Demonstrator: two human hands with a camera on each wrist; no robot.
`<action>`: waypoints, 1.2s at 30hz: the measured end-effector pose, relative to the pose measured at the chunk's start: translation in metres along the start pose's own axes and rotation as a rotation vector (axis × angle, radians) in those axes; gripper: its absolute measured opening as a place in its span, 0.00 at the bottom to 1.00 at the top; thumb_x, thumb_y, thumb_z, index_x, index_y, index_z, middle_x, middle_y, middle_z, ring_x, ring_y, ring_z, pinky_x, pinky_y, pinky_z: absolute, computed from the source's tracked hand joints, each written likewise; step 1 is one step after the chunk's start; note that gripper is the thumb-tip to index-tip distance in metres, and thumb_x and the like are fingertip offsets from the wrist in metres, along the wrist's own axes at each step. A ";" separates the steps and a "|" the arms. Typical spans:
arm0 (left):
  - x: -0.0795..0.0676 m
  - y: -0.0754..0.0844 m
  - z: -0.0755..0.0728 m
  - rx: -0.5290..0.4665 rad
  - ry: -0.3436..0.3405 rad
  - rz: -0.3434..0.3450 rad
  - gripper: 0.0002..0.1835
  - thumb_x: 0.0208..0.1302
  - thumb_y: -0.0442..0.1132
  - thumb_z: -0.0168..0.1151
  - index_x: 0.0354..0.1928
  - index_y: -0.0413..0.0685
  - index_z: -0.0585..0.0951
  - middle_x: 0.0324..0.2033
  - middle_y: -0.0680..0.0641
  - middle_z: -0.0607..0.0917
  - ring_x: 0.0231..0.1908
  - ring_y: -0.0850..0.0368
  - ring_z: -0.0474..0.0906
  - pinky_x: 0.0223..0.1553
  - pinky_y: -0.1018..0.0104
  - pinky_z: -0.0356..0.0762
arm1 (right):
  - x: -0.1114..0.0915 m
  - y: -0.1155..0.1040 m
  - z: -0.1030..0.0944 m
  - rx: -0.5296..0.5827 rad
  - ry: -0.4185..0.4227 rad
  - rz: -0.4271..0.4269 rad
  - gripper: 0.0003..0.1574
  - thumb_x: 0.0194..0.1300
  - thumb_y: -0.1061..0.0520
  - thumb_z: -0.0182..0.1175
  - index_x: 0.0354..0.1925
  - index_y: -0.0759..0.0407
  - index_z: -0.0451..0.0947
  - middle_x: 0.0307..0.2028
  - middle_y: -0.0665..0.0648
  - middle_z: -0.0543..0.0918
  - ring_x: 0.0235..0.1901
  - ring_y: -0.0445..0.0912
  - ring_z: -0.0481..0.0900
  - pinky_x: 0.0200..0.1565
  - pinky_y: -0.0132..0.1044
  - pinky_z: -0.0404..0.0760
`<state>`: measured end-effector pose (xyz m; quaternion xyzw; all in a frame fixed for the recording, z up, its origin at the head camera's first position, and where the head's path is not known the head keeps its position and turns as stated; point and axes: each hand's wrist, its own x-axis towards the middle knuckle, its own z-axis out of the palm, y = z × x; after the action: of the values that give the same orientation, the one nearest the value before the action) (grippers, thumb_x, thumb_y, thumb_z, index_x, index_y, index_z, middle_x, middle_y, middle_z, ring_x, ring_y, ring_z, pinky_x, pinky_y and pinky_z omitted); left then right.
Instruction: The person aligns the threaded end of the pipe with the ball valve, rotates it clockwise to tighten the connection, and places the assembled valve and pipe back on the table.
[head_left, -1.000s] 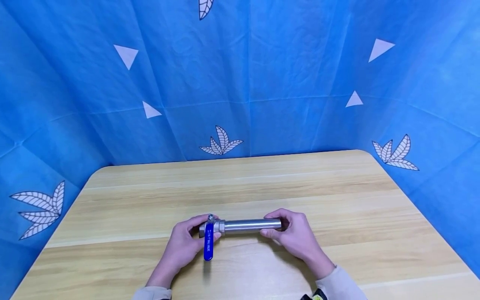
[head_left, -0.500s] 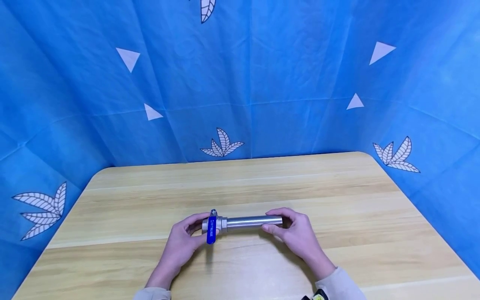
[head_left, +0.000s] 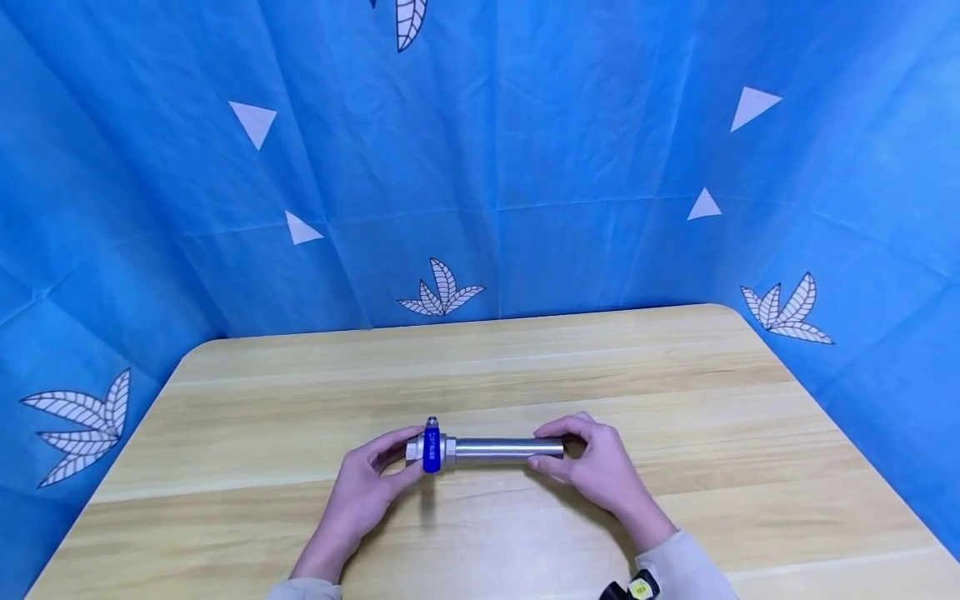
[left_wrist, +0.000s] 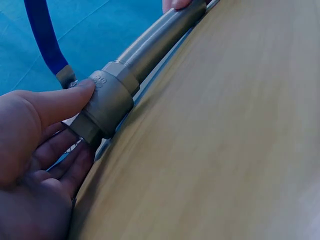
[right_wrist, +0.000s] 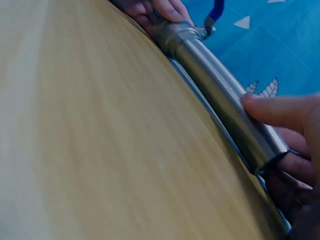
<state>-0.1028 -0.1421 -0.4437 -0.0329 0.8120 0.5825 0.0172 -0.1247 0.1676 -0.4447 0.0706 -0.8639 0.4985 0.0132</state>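
Note:
A steel ball valve (head_left: 413, 451) with a blue lever handle (head_left: 431, 450) is joined to a straight steel pipe (head_left: 498, 450), which lies crosswise in front of me. My left hand (head_left: 363, 492) holds the valve body at its left end, thumb on the near side and fingers behind. At the other end, my right hand (head_left: 600, 467) grips the pipe between thumb and fingers. In the left wrist view the lever (left_wrist: 44, 35) rises up and away from the valve body (left_wrist: 107, 102). The right wrist view shows the pipe's open end (right_wrist: 274, 159) beside my fingers.
A light wood-grain table (head_left: 480, 375) with rounded far corners lies under both hands. Blue cloth (head_left: 570, 150) with white triangles and leaf prints hangs behind and on both sides. A dark band with a yellow patch (head_left: 640, 588) sits at my right wrist.
The lever has swung up: it pointed down toward me and looked long, and now looks much shorter. The valve and pipe have rolled with it. Both hands keep hold in nearly the same places.

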 end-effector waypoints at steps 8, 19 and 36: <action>0.002 -0.004 0.002 0.002 0.017 0.048 0.25 0.48 0.42 0.77 0.50 0.69 0.83 0.52 0.59 0.83 0.55 0.58 0.79 0.61 0.62 0.72 | 0.000 0.001 0.000 0.007 0.005 -0.013 0.23 0.42 0.47 0.79 0.40 0.38 0.84 0.39 0.41 0.82 0.42 0.40 0.78 0.48 0.36 0.75; 0.002 -0.004 0.003 -0.049 -0.018 0.122 0.28 0.50 0.28 0.72 0.54 0.58 0.82 0.56 0.64 0.81 0.58 0.65 0.76 0.62 0.71 0.69 | 0.001 0.001 -0.001 0.078 0.065 -0.055 0.21 0.51 0.62 0.74 0.43 0.43 0.85 0.44 0.40 0.84 0.48 0.39 0.77 0.50 0.33 0.78; 0.000 -0.003 0.003 -0.076 0.062 -0.026 0.29 0.42 0.30 0.78 0.50 0.60 0.84 0.50 0.55 0.85 0.51 0.57 0.82 0.58 0.64 0.75 | 0.005 0.005 0.001 0.219 0.108 0.071 0.24 0.51 0.67 0.71 0.48 0.56 0.82 0.50 0.56 0.84 0.48 0.51 0.84 0.53 0.37 0.81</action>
<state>-0.1029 -0.1404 -0.4479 -0.0620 0.7889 0.6113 -0.0018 -0.1298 0.1687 -0.4491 0.0138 -0.8042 0.5932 0.0343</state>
